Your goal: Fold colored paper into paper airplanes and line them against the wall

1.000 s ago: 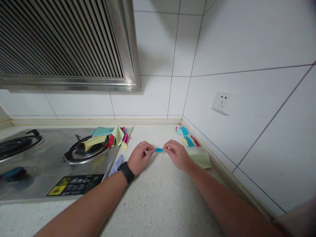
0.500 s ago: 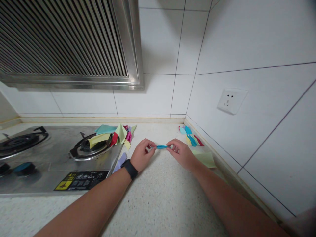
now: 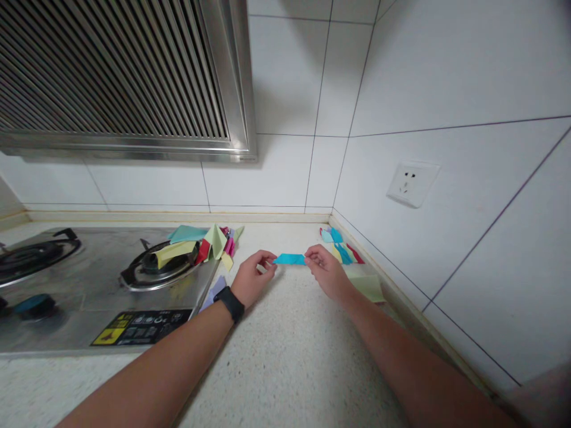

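A folded strip of blue paper (image 3: 289, 259) stretches between my two hands, just above the speckled counter. My left hand (image 3: 254, 276), below a black watch (image 3: 229, 303), pinches the strip's pointed left end. At the other end, my right hand (image 3: 328, 270) grips the strip between thumb and fingers. Pale green paper (image 3: 368, 287) lies partly behind my right forearm. Beyond that hand is a small group of folded papers, among them a blue piece (image 3: 343, 254) and a red one (image 3: 357, 254).
Left of my hands is a gas stove (image 3: 98, 297). Folded papers, including a yellow piece (image 3: 176, 252) and a pale green one (image 3: 216, 241), lie over its right burner and edge. Purple paper (image 3: 218, 286) lies by my watch. A range hood (image 3: 134, 148) hangs above; a wall socket (image 3: 413, 184) is at right.
The blue strip, seen nearly edge-on before, now shows its broad flat face. My hands have turned it and moved slightly apart, both still holding its ends.
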A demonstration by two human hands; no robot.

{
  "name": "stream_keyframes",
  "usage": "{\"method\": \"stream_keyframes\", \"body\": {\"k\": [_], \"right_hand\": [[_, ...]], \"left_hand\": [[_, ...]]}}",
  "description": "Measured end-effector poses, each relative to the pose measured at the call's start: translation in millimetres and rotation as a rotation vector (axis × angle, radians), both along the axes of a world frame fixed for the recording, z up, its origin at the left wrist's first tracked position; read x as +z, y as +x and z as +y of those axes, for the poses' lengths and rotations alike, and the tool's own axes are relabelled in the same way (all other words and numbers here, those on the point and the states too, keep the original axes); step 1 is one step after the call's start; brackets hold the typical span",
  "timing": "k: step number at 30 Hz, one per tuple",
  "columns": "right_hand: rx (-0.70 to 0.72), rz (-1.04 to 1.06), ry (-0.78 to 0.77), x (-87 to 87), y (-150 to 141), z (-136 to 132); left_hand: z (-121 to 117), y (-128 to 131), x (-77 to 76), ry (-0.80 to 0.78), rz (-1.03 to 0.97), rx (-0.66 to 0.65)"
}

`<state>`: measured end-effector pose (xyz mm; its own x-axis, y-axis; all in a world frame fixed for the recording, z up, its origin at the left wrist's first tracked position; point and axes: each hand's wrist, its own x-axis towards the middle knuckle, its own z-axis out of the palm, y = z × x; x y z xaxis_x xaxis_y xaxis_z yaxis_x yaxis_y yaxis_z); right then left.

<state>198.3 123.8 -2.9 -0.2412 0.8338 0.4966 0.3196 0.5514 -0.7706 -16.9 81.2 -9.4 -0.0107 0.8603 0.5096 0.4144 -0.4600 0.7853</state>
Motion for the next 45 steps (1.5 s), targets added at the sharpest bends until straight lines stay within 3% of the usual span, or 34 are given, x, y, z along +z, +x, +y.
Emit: {"method": "stream_keyframes", "body": {"k": [9, 20, 32, 40, 45], "right_hand": [[0.02, -0.128, -0.095, 6.0, 0, -9], [-0.07, -0.247, 0.104, 7.7, 5, -9], [-0.044, -0.362, 0.272, 16.9, 7, -12], [-0.088, -0.603, 0.277, 20.4, 8, -11], [-0.092, -0.644, 0.305, 21.9, 7, -15]], "left_hand": [[1, -3, 2.5, -0.019, -0.034, 0.064], [3, -4, 2.9, -0.029, -0.035, 0.088], [6, -7, 1.6, -0.013, -0.022, 0.111], [8, -9, 3.1, 0.015, -0.035, 0.114], [8, -8, 2.0, -0.005, -0.052, 0.103]]}}
